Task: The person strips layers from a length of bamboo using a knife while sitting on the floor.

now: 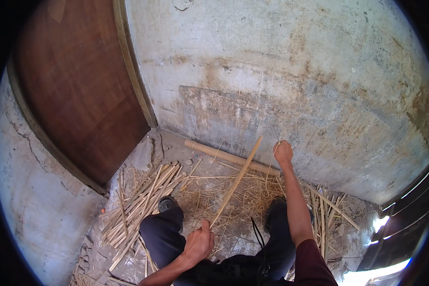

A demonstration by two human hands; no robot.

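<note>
A long, flat bamboo strip (pixel 237 182) slants up and away in front of me. My left hand (pixel 198 244) is closed on its near end, above my left thigh. Farther off and to the right, my right hand (pixel 283 153) is a closed fist, apart from the strip's far end. Thin lines stick out beside this fist, but what its fingers hold is too small to make out. Between my feet the floor is littered with pale bamboo shavings (pixel 252 193).
A pile of split bamboo sticks (pixel 143 205) lies at my left, with more sticks (pixel 326 217) at my right. A thick bamboo pole (pixel 229 157) lies along the foot of the stained wall (pixel 281 81). A brown door (pixel 81 86) stands at the left.
</note>
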